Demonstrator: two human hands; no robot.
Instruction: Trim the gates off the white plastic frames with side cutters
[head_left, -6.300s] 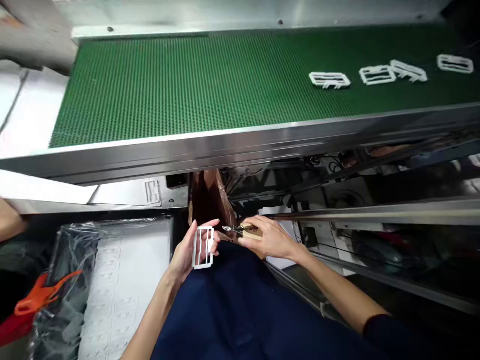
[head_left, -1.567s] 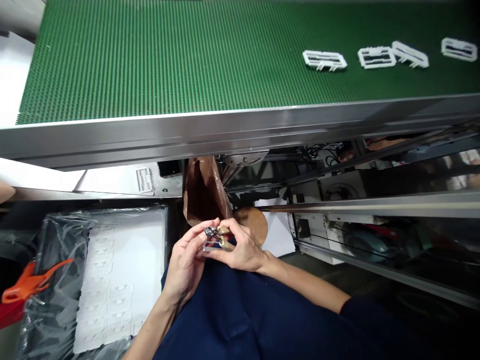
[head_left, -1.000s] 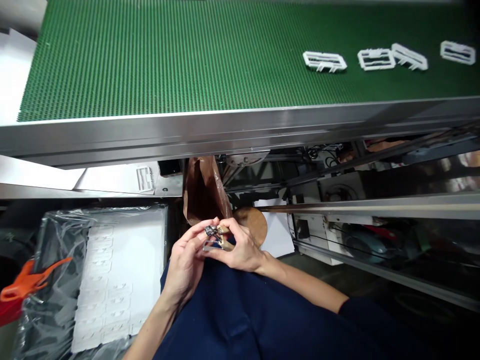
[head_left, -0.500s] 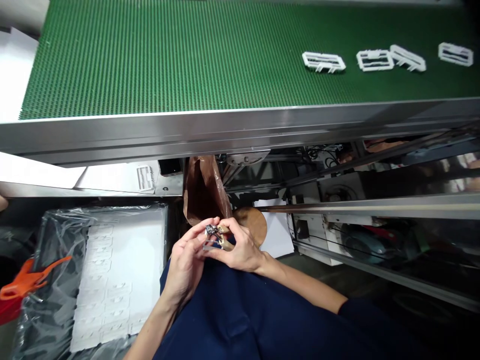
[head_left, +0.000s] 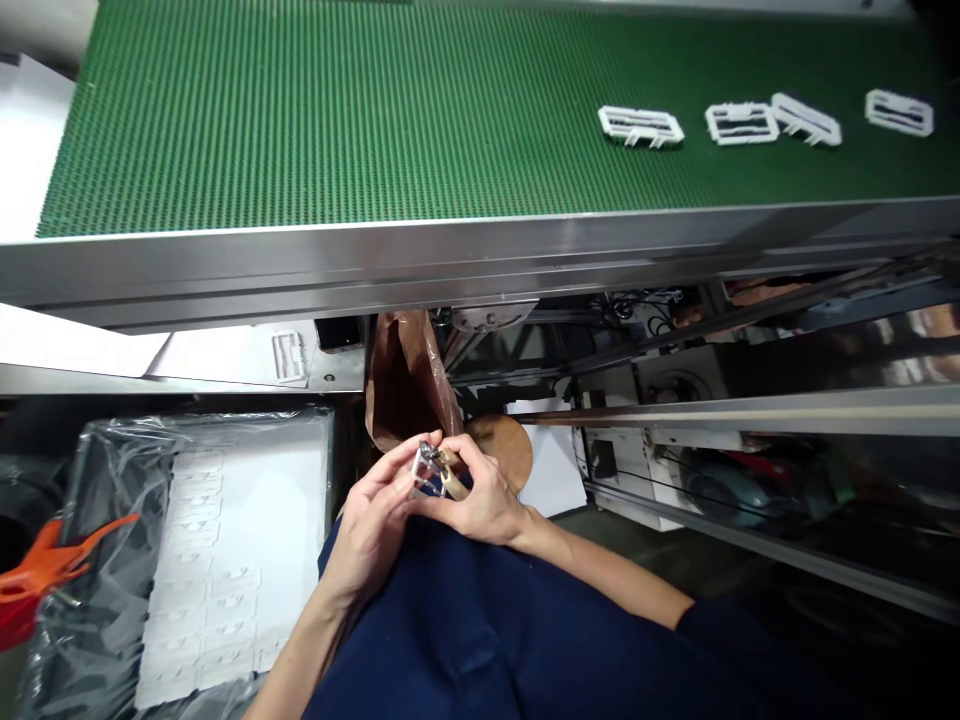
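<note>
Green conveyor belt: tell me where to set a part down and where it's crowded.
The green conveyor belt has bare mesh left of the white plastic frames. Crowded: the frames' row, and below the steel rail, where the left hand and right hand work beside the brown bag.

A worker's left hand (head_left: 367, 525) grips a white plastic frame (head_left: 424, 472) while the right hand (head_left: 484, 500) presses small metal cutters (head_left: 448, 472) to it, lower centre, beside a brown paper bag (head_left: 405, 385); four matching frames (head_left: 641, 125) lie on a green conveyor belt (head_left: 337, 120) above.
</note>
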